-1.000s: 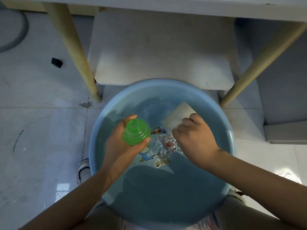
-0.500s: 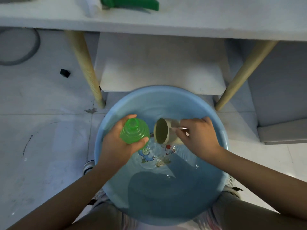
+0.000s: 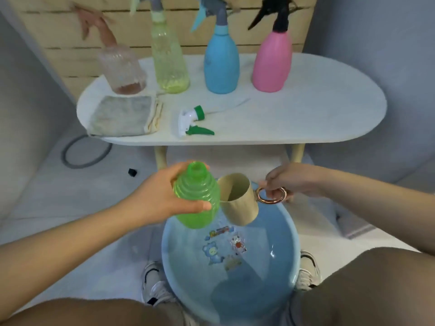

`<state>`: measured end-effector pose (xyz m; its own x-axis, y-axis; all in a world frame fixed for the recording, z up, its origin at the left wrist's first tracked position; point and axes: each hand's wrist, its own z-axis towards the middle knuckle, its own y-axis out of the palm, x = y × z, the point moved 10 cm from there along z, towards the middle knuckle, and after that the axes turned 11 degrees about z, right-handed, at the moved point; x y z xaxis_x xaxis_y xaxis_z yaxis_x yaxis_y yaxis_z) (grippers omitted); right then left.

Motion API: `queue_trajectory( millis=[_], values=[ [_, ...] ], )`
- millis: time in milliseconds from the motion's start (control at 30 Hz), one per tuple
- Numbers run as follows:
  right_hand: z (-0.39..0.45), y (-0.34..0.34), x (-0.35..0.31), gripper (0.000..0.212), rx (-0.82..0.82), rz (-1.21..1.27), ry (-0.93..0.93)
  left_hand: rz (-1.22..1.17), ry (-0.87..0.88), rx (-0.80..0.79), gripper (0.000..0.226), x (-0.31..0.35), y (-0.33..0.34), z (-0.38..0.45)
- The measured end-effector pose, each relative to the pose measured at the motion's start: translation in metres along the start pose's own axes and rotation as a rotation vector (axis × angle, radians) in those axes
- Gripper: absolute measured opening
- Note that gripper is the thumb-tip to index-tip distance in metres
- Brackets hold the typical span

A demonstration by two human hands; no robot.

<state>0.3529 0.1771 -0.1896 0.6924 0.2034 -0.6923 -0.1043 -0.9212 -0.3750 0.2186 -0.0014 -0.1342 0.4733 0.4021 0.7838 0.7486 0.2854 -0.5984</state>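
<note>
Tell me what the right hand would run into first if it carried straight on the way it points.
Probably the green bottle: the right hand points across at it, and the beige cup it holds by the ring handle sits beside it.

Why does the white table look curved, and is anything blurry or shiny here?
Head view: the wide-angle lens bows the white table and tilts the walls; the trigger atop the pink bottle is smeared by blur; a small glint sits on the water in the blue basin; the green bottle and beige cup look fairly sharp.
</note>
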Motion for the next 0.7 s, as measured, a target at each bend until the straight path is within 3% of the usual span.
queue_trajectory(
  millis=[233,367,567,700],
  values=[
    [-0.072,-0.034,-0.046,0.029,0.038,0.167,-0.092,-0.058,0.053,0.127,0.061,0.078,-0.05,-0.023],
    [-0.093,-0.054,-0.052,0.031,0.119,0.329,-0.123,-0.075,0.054,0.21,0.079,0.105,-0.067,-0.021],
    [-0.095,-0.101,-0.046,0.029,0.431,0.651,-0.198,-0.026,0.056,0.297,0.08,0.124,-0.07,-0.004],
    [-0.087,-0.134,-0.033,0.03,0.629,0.749,-0.248,-0.045,0.052,0.341,0.069,0.126,-0.061,0.01]
  ],
)
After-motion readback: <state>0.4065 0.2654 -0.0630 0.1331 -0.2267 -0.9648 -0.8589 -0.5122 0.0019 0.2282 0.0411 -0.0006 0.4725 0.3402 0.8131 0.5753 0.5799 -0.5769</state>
